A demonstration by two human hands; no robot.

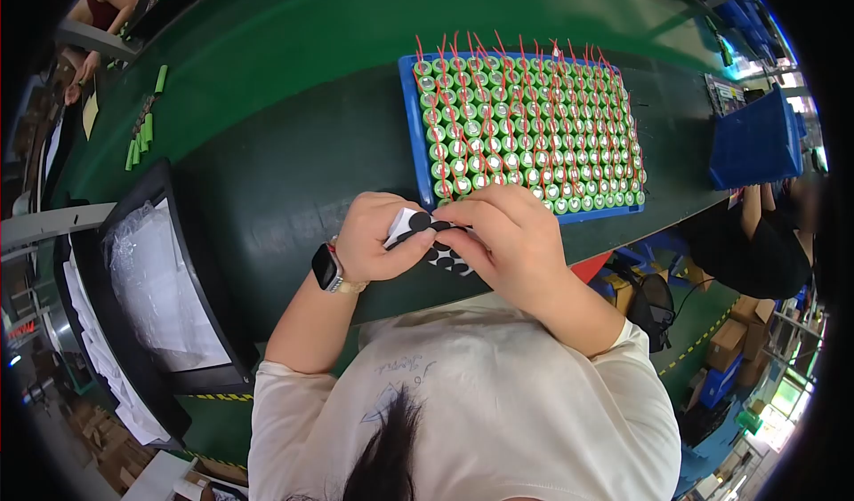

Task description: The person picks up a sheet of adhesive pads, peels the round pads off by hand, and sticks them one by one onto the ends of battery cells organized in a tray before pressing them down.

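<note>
I logged, remotely: black tray [203,256], holding plastic-wrapped white papers [160,279]; left hand [369,239], clamped on a white sheet [400,224] with black discs [419,221]; that sheet, between both hands; right hand [514,239], pinching its edge; blue tray [412,114], bearing green cylindrical cells [483,110] with red wires [500,46].

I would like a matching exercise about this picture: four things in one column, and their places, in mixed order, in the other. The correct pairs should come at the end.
Things:
1. White sheet with black discs
2. Watch
3. Red wires
4. Blue bin

Places:
A. Running over the green cells in the blue tray
B. Near the right edge of the picture, beyond the tray
C. Between the fingers of the left hand and the right hand
D. On the left wrist

Right pairs: 1-C, 2-D, 3-A, 4-B
</note>
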